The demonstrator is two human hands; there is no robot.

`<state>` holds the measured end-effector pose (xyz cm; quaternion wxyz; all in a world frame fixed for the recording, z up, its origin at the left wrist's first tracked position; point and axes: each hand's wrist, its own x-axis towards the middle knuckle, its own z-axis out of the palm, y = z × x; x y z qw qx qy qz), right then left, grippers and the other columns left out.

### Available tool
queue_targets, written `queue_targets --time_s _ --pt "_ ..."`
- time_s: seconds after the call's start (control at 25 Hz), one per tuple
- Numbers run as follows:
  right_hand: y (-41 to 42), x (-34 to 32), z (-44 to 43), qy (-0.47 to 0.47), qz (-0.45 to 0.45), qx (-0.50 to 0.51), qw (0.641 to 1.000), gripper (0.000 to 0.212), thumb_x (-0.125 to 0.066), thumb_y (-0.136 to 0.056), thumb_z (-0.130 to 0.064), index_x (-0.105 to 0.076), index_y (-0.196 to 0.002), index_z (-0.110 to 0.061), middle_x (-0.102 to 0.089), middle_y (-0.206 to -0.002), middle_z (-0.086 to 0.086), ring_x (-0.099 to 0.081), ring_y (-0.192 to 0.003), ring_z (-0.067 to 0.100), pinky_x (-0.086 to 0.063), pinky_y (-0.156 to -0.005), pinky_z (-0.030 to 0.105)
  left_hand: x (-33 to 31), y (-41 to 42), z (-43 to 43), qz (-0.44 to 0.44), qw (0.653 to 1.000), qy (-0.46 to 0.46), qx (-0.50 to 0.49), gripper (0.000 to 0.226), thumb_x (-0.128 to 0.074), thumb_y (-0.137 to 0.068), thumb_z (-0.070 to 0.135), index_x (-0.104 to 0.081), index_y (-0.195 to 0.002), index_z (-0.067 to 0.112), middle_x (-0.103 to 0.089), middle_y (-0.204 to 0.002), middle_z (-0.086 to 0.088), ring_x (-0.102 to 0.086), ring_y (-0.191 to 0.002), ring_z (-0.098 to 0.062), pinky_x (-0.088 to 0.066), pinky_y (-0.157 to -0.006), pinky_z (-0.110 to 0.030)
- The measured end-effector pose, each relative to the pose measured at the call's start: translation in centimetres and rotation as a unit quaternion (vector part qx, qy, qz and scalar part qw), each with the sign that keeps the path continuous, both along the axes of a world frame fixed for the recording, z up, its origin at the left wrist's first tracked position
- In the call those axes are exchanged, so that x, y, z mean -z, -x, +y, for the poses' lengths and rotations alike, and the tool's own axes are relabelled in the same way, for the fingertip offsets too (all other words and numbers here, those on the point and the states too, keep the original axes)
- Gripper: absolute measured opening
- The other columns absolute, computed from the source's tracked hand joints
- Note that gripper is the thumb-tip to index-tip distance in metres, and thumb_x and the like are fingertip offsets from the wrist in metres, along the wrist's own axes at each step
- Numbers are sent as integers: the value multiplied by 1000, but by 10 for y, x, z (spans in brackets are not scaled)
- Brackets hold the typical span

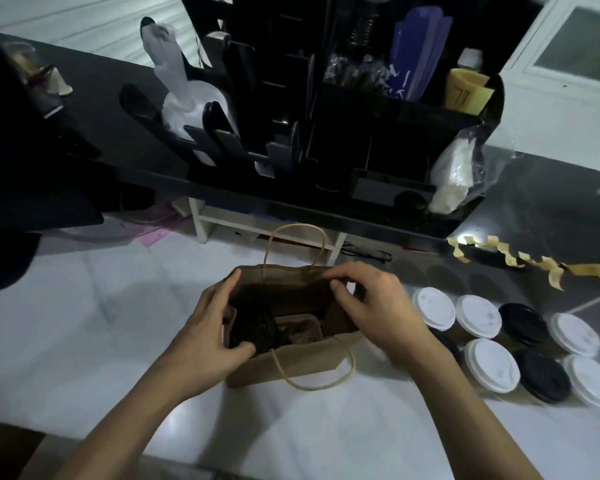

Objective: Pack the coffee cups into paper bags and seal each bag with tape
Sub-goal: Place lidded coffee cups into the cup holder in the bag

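This looks like a café's takeaway counter. Just right of the right grip (378, 306), lidded cups (492, 365) with white and black lids stand in rows on the white desk (84, 323). Between that grip and the left grip (205, 327) stands a brown handled bag (291, 365) with a cup inside. Beyond both grips a black organiser (378, 133) holds white plastic bags (187, 105) and blue packets (416, 53), and up to the right of the right grip, yellowish tape strips (520, 261) hang along a dark ledge.
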<state>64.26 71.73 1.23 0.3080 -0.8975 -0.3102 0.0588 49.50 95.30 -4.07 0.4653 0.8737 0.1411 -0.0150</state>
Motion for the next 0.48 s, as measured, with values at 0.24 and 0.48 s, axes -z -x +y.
queue_targets --time_s 0.24,0.48 --pt "-24 17 -23 -36 2 117 992 29 -59 -99 -22 -62 -127 -29 -68 -113 -10 -63 -102 4 -56 -86 27 2 -4 0 -1 1000 0 -1 106 -75 -80 28 -2 -151 58 -19 -145 30 -46 -121 -6 -51 -97 -33" --pt "-50 55 -32 173 -21 159 972 45 -62 -95 -32 -51 -137 -23 -62 -123 7 -56 -111 29 -46 -98 46 2 -6 0 6 1000 -1 -1 106 -75 -82 27 -1 -150 60 -17 -145 33 -43 -123 -7 -52 -97 -33"
